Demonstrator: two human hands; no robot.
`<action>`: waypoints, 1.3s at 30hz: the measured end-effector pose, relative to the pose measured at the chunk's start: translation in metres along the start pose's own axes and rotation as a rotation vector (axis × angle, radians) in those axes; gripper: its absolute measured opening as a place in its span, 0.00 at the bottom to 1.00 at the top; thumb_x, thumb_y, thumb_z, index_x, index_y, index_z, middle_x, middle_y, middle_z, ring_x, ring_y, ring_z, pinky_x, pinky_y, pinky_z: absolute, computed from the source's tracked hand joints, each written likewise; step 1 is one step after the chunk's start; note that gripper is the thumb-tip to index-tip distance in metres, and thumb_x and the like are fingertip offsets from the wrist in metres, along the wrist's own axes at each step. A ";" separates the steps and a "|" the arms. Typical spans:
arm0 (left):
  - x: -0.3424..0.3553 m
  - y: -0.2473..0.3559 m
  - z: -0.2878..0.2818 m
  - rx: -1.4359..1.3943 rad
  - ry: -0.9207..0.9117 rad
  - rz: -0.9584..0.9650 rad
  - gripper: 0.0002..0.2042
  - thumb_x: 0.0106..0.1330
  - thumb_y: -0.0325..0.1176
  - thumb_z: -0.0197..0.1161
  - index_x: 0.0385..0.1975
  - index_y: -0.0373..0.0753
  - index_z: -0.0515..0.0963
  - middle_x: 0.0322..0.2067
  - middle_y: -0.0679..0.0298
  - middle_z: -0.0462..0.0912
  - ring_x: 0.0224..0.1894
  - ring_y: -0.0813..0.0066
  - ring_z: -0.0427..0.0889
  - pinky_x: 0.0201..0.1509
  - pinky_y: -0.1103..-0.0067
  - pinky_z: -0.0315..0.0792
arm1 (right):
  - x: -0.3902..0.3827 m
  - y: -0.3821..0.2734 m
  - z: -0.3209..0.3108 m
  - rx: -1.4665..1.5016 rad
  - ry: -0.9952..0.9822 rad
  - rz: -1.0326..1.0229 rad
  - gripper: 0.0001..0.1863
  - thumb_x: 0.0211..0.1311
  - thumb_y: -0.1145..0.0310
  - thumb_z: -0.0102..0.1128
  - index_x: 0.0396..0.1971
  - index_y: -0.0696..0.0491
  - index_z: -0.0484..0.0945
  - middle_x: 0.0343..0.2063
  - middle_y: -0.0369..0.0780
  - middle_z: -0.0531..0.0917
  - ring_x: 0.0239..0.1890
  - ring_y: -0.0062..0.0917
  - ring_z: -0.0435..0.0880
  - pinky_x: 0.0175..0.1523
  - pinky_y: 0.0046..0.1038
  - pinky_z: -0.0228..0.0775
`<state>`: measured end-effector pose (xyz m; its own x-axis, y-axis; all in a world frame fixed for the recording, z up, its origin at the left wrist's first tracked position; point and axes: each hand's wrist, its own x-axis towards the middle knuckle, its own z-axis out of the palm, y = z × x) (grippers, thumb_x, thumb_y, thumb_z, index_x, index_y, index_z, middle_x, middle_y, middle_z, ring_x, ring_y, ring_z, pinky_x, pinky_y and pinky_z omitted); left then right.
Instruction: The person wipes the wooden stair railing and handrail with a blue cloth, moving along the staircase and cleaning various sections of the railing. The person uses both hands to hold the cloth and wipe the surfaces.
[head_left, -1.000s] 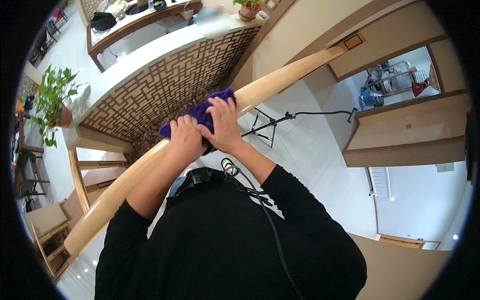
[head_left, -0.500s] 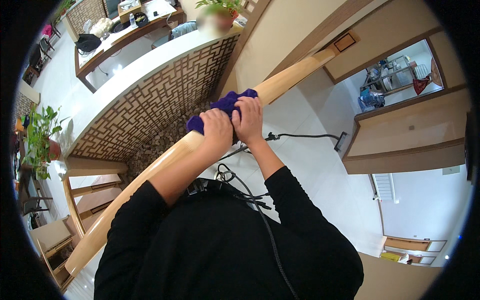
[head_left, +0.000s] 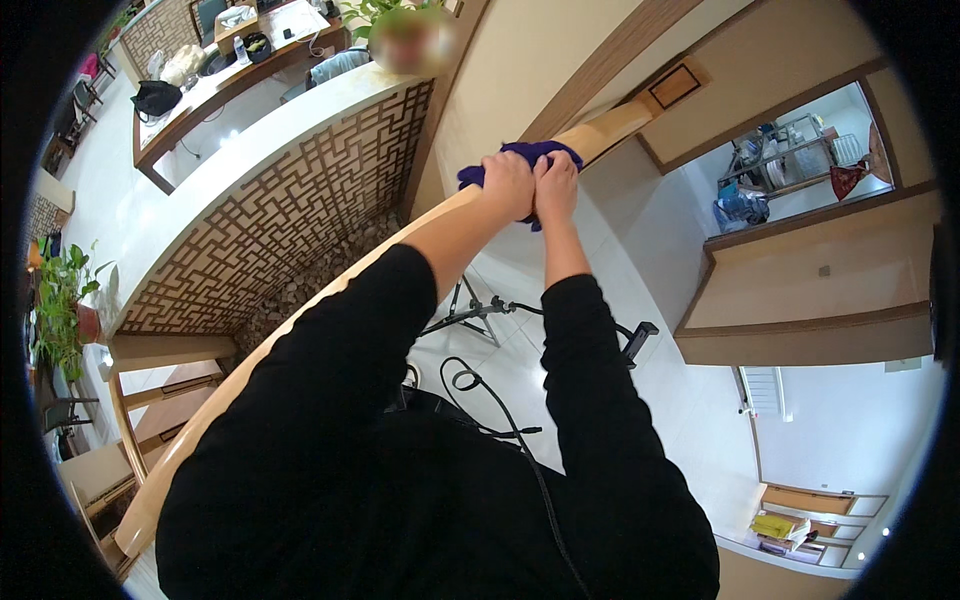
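A purple cloth point(head_left: 543, 151) is wrapped over a long, smooth wooden handrail point(head_left: 222, 408) that runs slantwise from the lower left to the upper right. Both arms reach forward along the rail in black sleeves. My left hand point(head_left: 507, 188) presses the cloth down, its fingers curled over it. Close beside it, my right hand point(head_left: 556, 190) is also closed on the cloth, at its right part. The cloth's edges stick out on either side of the hands and hang a little below the rail. What lies under the palms is hidden.
Left of the rail stands a low curved wall with a brown lattice panel point(head_left: 290, 205), pebbles point(head_left: 275, 300) at its foot. Beyond it is a cluttered desk point(head_left: 165, 148). A potted plant point(head_left: 88, 322) stands left. Below my arms are a black stand point(head_left: 478, 318) and a dangling cable point(head_left: 540, 480).
Both hands and the purple cloth have slid up and right along the handrail, away from my body. My arms are stretched farther out, and the view has shifted slightly.
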<state>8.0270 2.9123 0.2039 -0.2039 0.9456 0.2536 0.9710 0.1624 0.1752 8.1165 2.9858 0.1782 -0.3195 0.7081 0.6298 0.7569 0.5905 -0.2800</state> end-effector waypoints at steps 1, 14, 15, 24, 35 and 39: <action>0.006 0.004 0.001 0.016 -0.027 -0.011 0.22 0.53 0.40 0.62 0.44 0.31 0.76 0.40 0.52 0.78 0.44 0.58 0.77 0.47 0.61 0.68 | 0.007 0.006 0.000 0.017 -0.053 0.033 0.12 0.62 0.61 0.56 0.39 0.52 0.70 0.42 0.45 0.77 0.52 0.43 0.73 0.57 0.40 0.65; -0.120 -0.057 -0.055 0.067 -0.113 -0.113 0.43 0.38 0.48 0.75 0.53 0.27 0.67 0.45 0.53 0.75 0.49 0.59 0.73 0.49 0.64 0.68 | -0.059 -0.087 -0.045 -0.014 -0.449 0.007 0.28 0.59 0.63 0.43 0.61 0.55 0.68 0.65 0.46 0.65 0.69 0.38 0.58 0.72 0.46 0.45; -0.142 -0.067 -0.065 0.060 -0.144 -0.134 0.44 0.38 0.48 0.75 0.54 0.27 0.67 0.45 0.53 0.75 0.48 0.59 0.73 0.48 0.64 0.67 | -0.075 -0.103 -0.049 0.004 -0.428 -0.047 0.28 0.59 0.63 0.44 0.60 0.56 0.68 0.64 0.46 0.66 0.69 0.38 0.59 0.72 0.46 0.45; -0.359 -0.168 -0.145 0.001 -0.073 -0.214 0.34 0.37 0.45 0.74 0.44 0.29 0.73 0.41 0.55 0.76 0.47 0.59 0.73 0.46 0.63 0.66 | -0.199 -0.279 -0.097 0.294 -0.387 -0.663 0.25 0.50 0.66 0.53 0.51 0.59 0.73 0.51 0.48 0.74 0.59 0.40 0.67 0.69 0.47 0.47; -0.624 -0.285 -0.243 0.093 -0.058 -0.442 0.39 0.40 0.48 0.73 0.51 0.30 0.70 0.48 0.53 0.74 0.55 0.57 0.71 0.63 0.56 0.58 | -0.313 -0.525 -0.141 0.381 -0.832 -1.281 0.31 0.60 0.57 0.52 0.56 0.65 0.65 0.51 0.52 0.71 0.56 0.43 0.67 0.64 0.45 0.52; -0.711 -0.327 -0.285 0.066 -0.136 -0.559 0.40 0.41 0.47 0.73 0.55 0.32 0.68 0.53 0.53 0.72 0.59 0.57 0.69 0.68 0.55 0.52 | -0.358 -0.623 -0.167 0.351 -1.005 -1.340 0.25 0.61 0.57 0.53 0.49 0.62 0.68 0.45 0.50 0.75 0.51 0.42 0.72 0.56 0.44 0.61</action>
<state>7.8188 2.1069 0.2378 -0.6747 0.7380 0.0140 0.7269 0.6610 0.1865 7.8539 2.2999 0.2483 -0.8883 -0.4499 -0.0916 -0.4269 0.8828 -0.1961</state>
